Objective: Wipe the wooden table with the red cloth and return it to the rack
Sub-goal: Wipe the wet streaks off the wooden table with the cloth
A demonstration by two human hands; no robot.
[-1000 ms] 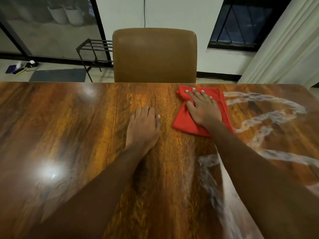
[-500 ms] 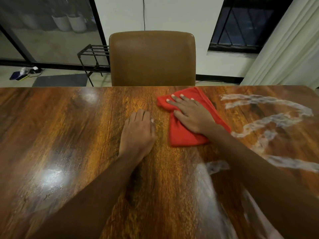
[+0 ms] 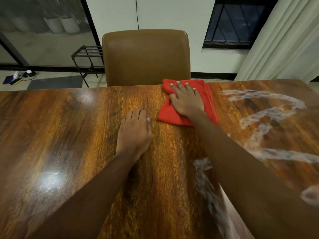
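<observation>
Stretching across nearly the whole view, the wooden surface (image 3: 51, 144) lay bare on its left half, with wide free room from the left hand out to the left edge, while whitish streaks of wet residue (image 3: 269, 114) crossed its right half and ran down toward the near edge. Its far edge cut straight across the view, and a brown padded chair (image 3: 146, 56) stood pushed up just behind that edge at the middle. A pale curtain (image 3: 284, 40) hung at the far right beside a dark window (image 3: 240, 21). On the floor beyond the far left part of the surface stood a black metal rack (image 3: 86, 57), well apart from the cloth. Both forearms reached forward from the near edge. The right hand (image 3: 187, 100) lay palm down at the far edge, its grip spread flat with the fingers fanned out and pressing on the red cloth (image 3: 172, 112); the fingertips reached almost to the edge in front of the chair. The cloth was folded and lay flat on the surface under that hand, its far border at the surface's edge. The left hand (image 3: 134, 133) rested on bare wood just left of the cloth, apart from it, fingers together and curled slightly, holding nothing.
</observation>
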